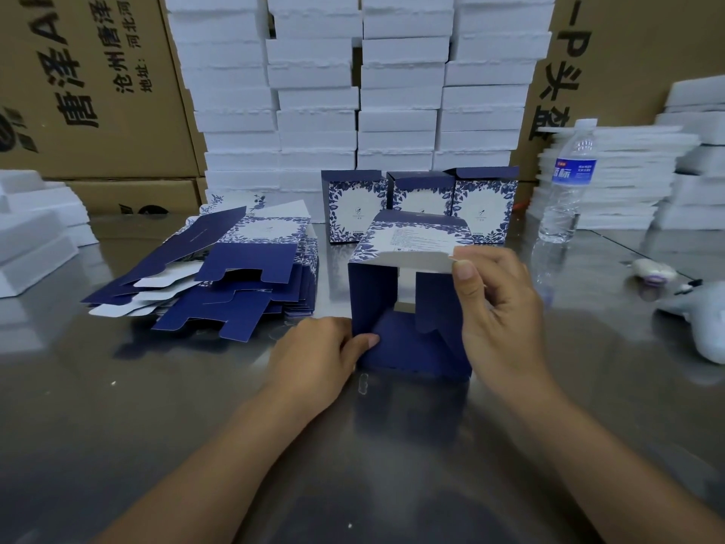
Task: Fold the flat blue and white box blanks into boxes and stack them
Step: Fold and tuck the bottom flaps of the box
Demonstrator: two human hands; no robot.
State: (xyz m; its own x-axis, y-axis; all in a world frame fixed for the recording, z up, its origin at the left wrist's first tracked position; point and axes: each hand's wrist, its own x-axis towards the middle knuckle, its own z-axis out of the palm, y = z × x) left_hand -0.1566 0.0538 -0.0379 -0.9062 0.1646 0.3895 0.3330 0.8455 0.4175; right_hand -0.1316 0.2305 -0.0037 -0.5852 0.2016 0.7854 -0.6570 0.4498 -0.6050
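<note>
The half-folded box (408, 308) stands on the steel table (196, 406), near the person and between both hands, its open end turned toward the camera. The left hand (321, 351) reaches in from the lower left and grips the box's lower left corner, thumb pressed on the dark blue flap. The right hand (498, 308) is raised at the upper right corner, thumb and curled fingers pinching the end of the white top flap. The left hand's fingers are hidden behind the box wall, and pale objects at the right edge are cut off and hard to make out. The flat blanks (219, 276) lie in a loose pile just left of the left hand; three finished boxes (353, 206) stand in a row behind.
</note>
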